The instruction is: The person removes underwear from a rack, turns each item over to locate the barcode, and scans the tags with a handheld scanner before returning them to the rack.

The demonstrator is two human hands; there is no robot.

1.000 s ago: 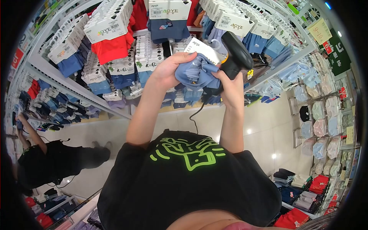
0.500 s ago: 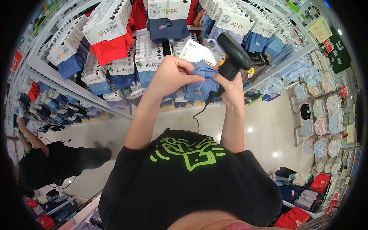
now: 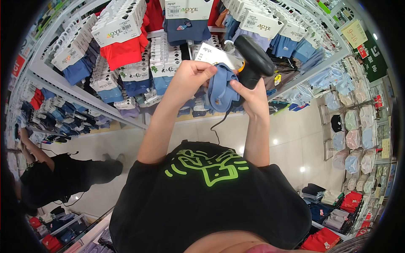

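A blue garment (image 3: 223,90) hangs folded between my two hands, below a white AOYE card (image 3: 213,55). My left hand (image 3: 192,80) pinches the garment's left edge between thumb and fingers. Wrapped round the handle of a black scanner (image 3: 255,61) is my right hand (image 3: 252,95), its thumb also pressing on the garment's right side. The scanner's head points up and to the left, over the card's right end, and a black cable (image 3: 216,130) runs down from it.
Racks ahead carry hanging packs, among them red garments (image 3: 124,52) and a dark blue one (image 3: 185,31). At the right are wall hooks with pastel garments (image 3: 352,139). Another person in black (image 3: 63,177) is at the far left. Folded clothes (image 3: 322,240) lie at the lower right.
My left hand has shifted slightly up and left along the garment, whose fabric is now spread into an open loop. The card has tilted and moved a little left.
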